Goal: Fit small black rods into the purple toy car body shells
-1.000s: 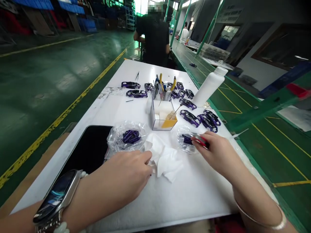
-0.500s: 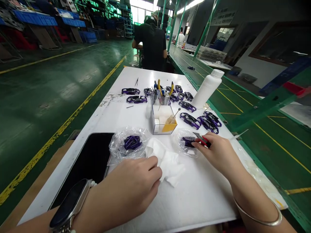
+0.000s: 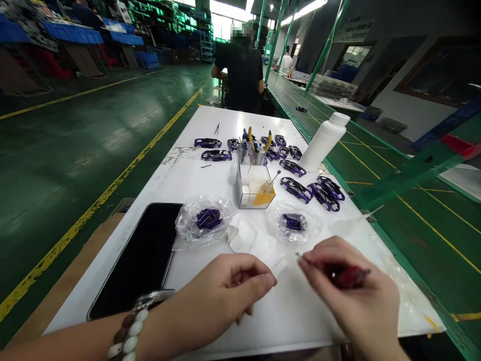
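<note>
The right hand [image 3: 355,301] is gripping a red-handled tool [image 3: 351,277], its fingers wrapping around the handle. A tiny pale tip is showing at that hand's fingertips — whether it belongs to the tool or to a small part, I cannot tell. The left hand [image 3: 231,288] is curling its fingers loosely, the thumb resting near the index finger; I cannot tell whether it is pinching anything.

Just beyond the right fingertips, a clear bag [image 3: 314,225] is holding dark purple pieces [image 3: 294,221]. Beyond the left hand, a second plastic bag [image 3: 184,220] is holding a heap of similar parts [image 3: 209,219]. A crumpled white tissue [image 3: 259,240] is lying beyond the left fingertips, between the bags. A flat black slab [image 3: 139,260] is lying to the left hand's left, past the forearm.

Farther ahead, midway between the hands, a clear box [image 3: 248,204] is standing. Purple-and-black car shells [image 3: 296,190] are lying well beyond the right hand, and a white bottle [image 3: 325,143] is standing behind them.
</note>
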Demonstrator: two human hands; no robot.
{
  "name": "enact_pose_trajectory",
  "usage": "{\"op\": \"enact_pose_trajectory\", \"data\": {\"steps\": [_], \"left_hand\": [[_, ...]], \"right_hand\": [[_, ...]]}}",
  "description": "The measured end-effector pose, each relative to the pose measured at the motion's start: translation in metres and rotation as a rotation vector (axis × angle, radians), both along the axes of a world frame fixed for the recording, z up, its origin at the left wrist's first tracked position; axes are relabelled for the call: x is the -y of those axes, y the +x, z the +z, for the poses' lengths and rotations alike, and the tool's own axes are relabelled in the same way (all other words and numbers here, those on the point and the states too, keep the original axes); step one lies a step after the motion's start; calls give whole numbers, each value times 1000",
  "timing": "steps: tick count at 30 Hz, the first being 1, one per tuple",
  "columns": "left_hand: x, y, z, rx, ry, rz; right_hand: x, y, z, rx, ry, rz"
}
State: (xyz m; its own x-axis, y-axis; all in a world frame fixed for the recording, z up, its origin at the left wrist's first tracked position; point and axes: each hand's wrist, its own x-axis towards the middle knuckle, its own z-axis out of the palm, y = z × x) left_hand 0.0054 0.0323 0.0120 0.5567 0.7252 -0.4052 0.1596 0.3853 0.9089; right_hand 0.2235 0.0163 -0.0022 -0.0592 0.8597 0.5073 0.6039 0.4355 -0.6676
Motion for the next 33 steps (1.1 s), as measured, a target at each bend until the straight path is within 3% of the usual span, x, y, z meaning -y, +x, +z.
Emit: {"op": "enact_pose_trajectory", "data": {"steps": [3, 7, 13, 21, 25, 30, 33], "left_hand": [[7, 7, -7, 203, -277, 151], [8, 9, -10, 258, -374, 200], [3, 6, -6, 271, -380, 122], [15, 6, -11, 205, -117, 198], [21, 4, -10, 113, 78, 175], [21, 3, -3, -83, 478, 126], [19, 2, -2, -87, 470, 37]], "right_hand": [[16, -21, -7, -48, 41, 191], [16, -32, -10, -110, -6, 336], [18, -25, -14, -195, -93, 335], [36, -28, -3, -302, -458, -20], [37, -32, 2, -347, -499, -25], [35, -30, 4, -318, -510, -8], [32, -27, 4, -249, -521, 71]]}}
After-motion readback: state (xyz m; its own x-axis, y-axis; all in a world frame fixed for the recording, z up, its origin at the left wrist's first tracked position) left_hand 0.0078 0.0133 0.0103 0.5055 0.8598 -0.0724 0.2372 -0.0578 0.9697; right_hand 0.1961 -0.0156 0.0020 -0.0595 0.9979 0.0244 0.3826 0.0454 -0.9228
